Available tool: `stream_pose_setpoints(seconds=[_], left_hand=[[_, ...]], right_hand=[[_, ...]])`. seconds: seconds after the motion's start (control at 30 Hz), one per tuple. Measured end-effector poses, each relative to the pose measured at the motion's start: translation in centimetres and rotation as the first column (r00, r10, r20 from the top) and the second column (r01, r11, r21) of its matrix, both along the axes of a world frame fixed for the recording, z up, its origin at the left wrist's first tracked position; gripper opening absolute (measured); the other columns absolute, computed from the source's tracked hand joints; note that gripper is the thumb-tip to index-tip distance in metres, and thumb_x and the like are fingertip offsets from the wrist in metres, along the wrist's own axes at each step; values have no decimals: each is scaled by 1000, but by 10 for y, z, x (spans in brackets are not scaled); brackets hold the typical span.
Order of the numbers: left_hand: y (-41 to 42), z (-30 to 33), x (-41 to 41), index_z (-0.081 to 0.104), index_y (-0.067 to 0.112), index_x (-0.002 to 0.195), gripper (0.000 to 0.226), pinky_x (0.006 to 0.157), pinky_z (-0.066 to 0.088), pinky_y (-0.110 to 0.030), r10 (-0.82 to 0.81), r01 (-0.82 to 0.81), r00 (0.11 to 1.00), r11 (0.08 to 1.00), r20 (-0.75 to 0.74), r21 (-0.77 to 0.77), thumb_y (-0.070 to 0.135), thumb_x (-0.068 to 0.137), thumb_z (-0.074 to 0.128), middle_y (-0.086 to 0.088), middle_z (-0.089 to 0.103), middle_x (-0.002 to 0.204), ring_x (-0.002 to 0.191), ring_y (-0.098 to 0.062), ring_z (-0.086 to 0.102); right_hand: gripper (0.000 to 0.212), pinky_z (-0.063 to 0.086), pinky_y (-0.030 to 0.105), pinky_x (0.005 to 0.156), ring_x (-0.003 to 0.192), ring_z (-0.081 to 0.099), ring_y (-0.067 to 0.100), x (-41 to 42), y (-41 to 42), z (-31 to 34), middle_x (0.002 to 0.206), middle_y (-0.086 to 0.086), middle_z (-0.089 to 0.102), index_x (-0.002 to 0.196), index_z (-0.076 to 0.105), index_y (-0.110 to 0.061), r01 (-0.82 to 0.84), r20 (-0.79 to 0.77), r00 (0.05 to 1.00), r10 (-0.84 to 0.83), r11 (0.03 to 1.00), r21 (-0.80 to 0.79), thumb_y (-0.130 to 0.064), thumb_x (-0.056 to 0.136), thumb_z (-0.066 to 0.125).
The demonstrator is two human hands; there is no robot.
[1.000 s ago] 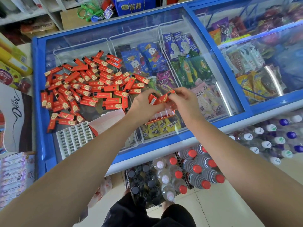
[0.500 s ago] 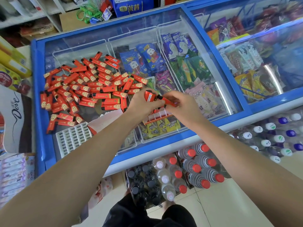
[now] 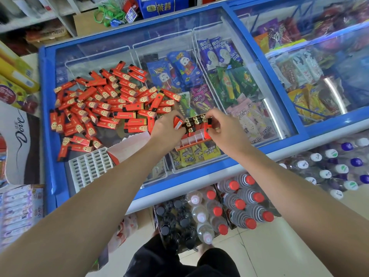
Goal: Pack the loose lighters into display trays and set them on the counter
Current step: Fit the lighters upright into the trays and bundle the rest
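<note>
Pinching a lighter (image 3: pixel 206 128) over the tray (image 3: pixel 192 139), right hand (image 3: pixel 223 126), left hand (image 3: pixel 166 128) curled

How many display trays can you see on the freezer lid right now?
2. One white empty tray lies near the lid's front left, below the loose lighter pile. One part-filled tray sits between the left hand and right hand. Others may be hidden.

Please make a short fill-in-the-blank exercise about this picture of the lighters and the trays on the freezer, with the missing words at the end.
1. The right hand pinches one ____ lighter at the display tray.
2. The loose lighters lie in a pile on the ____ lid of the freezer.
3. The empty white tray lies to the ____ of the display tray.
4. The left hand holds ____ lighters.

Missing words: red; glass; left; red
</note>
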State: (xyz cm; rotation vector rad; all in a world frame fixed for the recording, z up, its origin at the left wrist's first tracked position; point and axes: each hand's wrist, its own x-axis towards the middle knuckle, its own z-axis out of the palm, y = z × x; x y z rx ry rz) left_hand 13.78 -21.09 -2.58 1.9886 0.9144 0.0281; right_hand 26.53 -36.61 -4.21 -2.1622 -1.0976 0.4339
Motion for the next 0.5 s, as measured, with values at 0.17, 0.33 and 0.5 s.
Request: stream_pose_setpoints(seconds=[0.17, 0.33, 0.5], left_hand=[[5, -10, -4, 61, 18, 104, 16, 40, 38, -12, -11, 12, 1000, 998, -27, 60, 7, 93, 65, 1, 63, 96, 53, -5, 58], [7, -14, -6, 61, 22, 101, 15, 44, 35, -16, -32, 40, 997, 993, -67, 110, 11, 92, 65, 2, 64, 99, 57, -5, 56], [7, -16, -5, 62, 21, 106, 16, 44, 37, -20, -34, 42, 996, 993, -78, 113, 12, 93, 64, 1, 65, 102, 48, -5, 52]], right_hand=[[22, 58, 33, 76, 88, 68, 15, -3, 4, -7, 101, 0, 72, 107, 67, -12, -36, 114, 993, 33, 999, 30, 1, 89, 67], [22, 58, 43, 68, 81, 64, 22, -2, 11, -21, 106, 5, 64, 102, 65, -11, -54, 170, 984, 60, 998, -39, 4, 87, 66], [18, 56, 44, 58, 71, 64, 27, -4, 16, -26, 102, 6, 66, 106, 65, -10, -40, 249, 967, 63, 994, -97, 0, 91, 62]])
